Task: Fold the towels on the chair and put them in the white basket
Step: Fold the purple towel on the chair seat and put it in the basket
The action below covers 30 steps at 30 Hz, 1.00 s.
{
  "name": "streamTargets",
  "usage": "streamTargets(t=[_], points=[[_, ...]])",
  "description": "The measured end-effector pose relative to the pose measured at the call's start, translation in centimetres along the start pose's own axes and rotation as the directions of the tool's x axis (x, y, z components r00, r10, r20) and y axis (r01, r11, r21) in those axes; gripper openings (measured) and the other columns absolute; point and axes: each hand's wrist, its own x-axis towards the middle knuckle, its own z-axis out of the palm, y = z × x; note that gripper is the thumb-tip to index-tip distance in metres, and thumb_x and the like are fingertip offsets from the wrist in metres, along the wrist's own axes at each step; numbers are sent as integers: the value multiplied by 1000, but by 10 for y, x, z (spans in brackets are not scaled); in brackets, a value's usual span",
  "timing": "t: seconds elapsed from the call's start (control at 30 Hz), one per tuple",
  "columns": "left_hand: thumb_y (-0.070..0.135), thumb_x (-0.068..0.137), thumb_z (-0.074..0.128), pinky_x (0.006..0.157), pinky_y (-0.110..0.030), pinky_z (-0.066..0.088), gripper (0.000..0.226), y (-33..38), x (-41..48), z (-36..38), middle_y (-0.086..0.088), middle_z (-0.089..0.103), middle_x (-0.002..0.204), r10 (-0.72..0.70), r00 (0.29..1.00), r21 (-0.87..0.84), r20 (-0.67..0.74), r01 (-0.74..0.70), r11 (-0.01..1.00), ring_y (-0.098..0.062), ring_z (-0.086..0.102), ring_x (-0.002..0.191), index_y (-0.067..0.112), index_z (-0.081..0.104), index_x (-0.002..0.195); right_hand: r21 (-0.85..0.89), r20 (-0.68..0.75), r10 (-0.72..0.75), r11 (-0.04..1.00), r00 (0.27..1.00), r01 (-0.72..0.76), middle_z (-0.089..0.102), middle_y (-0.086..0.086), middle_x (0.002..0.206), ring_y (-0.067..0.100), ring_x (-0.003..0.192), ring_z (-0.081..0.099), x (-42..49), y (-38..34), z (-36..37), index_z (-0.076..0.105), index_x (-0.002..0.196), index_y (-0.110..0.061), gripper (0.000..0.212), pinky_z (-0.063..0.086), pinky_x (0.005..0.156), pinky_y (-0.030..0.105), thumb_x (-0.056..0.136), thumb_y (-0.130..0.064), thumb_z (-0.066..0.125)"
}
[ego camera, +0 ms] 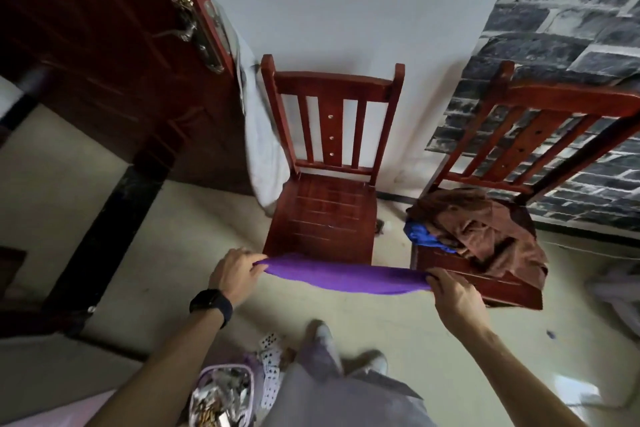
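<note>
Pinching opposite ends of a purple cloth towel (pixel 346 277), left hand (pixel 238 274) and right hand (pixel 454 295) are stretching it between them, at six o'clock of a red slatted wooden chair (pixel 325 215). At three o'clock, a second red chair (pixel 568 99) is carrying a crumpled brown towel (pixel 485 229) and blue cloth (pixel 421 236).

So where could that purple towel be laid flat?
The middle chair's seat is bare, between its slatted back and the stretched purple towel. The right chair is crowded: brown towel and blue cloth cover most of it.

Home room: wooden chairs (pixel 325 184), door (pixel 104 45).
</note>
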Motion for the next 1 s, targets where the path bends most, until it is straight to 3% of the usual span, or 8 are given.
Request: streamTargets(t=[0.1,0.27,0.47,0.6,0.73,0.87,0.93,1.0], points=[[18,90,62,75,-39,52,20,-13,0,2,-7,70,94,31,1000,39,-6,-31,999,-32,62,91,22,73,106,35,23,-32,999,999,32,72,11,88,37,78,68,3,-12,10,72,102,-10,13,47,64,34,89,-7,70],[21,89,66,65,-35,49,11,-36,51,-4,-3,70,94,-36,999,13,-36,36,999,-29,65,86,17,65,100,34,127,57,998,990,-62,70,12,93,38,86,66,50,-45,32,67,107,-14,14,47,67,38,95,-22,63],[35,96,53,69,-36,51,18,-69,168,9,-3,71,98,27,991,193,131,-52,980,-29,66,90,25,64,105,-105,192,184,980,964,-167,68,4,95,35,89,65,135,-72,82,65,100,-23,16,45,66,37,97,-36,57],[39,101,42,71,-33,46,22,-75,244,35,-5,71,105,-7,968,274,250,-64,960,-31,67,96,30,57,115,-198,263,264,956,928,-215,64,1,93,34,85,66,194,-63,133,55,98,-29,21,48,61,37,90,-45,67],[38,102,39,67,-36,45,21,-72,303,60,-9,69,103,-39,972,242,231,-18,970,-33,65,95,27,53,113,-270,251,333,926,909,-265,67,2,99,36,81,65,243,-62,171,52,106,-27,24,50,60,39,92,-44,62],[35,99,46,63,-36,48,13,-76,362,88,-7,66,85,-115,982,72,148,106,992,-33,65,82,27,53,104,-35,110,514,857,851,-514,68,22,100,46,94,62,293,-68,188,59,109,-20,22,46,75,43,99,-36,48],[37,96,48,65,-40,56,6,-80,388,107,-2,67,76,-129,978,-39,162,137,990,-28,67,73,31,51,97,22,103,559,826,823,-564,69,21,101,45,96,62,312,-67,197,61,109,-20,22,45,76,42,98,-35,48],[36,94,51,69,-43,58,9,-80,409,127,-3,69,82,-179,966,-91,185,198,976,-28,68,77,32,56,101,127,103,584,795,805,-593,72,15,100,41,96,64,326,-62,211,63,109,-23,23,47,79,40,97,-35,48]])
